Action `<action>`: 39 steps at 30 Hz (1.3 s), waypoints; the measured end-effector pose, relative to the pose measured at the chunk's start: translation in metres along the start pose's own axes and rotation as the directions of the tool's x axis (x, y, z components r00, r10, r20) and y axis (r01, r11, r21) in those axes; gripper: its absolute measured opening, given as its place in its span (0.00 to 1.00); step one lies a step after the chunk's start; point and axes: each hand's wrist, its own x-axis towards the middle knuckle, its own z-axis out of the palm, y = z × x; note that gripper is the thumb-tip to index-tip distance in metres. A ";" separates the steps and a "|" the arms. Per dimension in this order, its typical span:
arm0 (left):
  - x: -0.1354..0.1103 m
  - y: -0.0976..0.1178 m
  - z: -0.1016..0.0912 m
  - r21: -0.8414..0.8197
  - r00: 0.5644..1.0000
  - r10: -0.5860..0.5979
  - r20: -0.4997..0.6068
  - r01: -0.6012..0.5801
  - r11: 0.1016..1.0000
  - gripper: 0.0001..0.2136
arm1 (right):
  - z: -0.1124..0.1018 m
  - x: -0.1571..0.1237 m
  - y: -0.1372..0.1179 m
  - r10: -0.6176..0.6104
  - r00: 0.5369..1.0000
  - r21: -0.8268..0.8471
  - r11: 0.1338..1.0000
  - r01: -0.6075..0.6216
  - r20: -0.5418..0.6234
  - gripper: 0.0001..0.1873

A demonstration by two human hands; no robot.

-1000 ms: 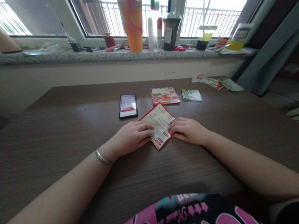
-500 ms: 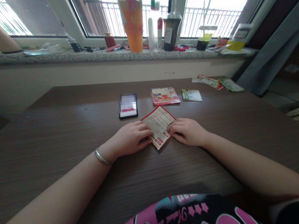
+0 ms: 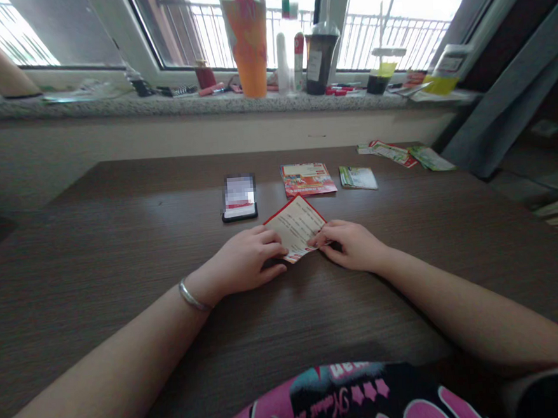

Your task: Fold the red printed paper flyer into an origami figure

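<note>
A cream leaflet with a red border and printed lines (image 3: 297,222) lies cornerwise on the table between my hands. The fingers of my left hand (image 3: 253,254) rest on its left side, with the thumb apart on the tabletop. My right hand (image 3: 351,243) pinches the lower right edge between thumb and fingers. There the paper bends up, and its near corner looks curled. A silver bangle (image 3: 192,295) is on my left wrist.
Beyond the leaflet lie a phone-like dark-framed object (image 3: 239,198), a stack of red printed leaflets (image 3: 308,179) and a small stack of green-white cards (image 3: 358,178). Loose packets (image 3: 394,153) lie far right. Cups, including a tall orange drink (image 3: 249,45), stand on the windowsill (image 3: 157,108).
The leaflet's near corner has come up and bent away from me in my right hand's pinch. My left thumb has come away from the paper's edge.
</note>
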 end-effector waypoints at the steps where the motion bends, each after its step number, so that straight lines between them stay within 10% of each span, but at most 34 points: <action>1: 0.000 0.001 -0.001 -0.008 1.000 -0.014 0.001 0.014 1.000 0.11 | 0.000 0.000 0.000 0.006 1.000 0.017 1.000 -0.006 -0.002 0.05; 19: 0.006 0.018 0.001 -0.314 0.986 -0.168 -0.007 0.157 0.936 0.14 | 0.004 0.003 -0.010 0.031 0.999 0.065 0.997 -0.033 0.039 0.05; 39: 0.009 0.009 0.008 -0.215 0.844 -0.525 0.106 0.535 0.817 0.16 | 0.013 0.004 -0.004 0.112 0.993 -0.002 0.994 -0.112 -0.041 0.08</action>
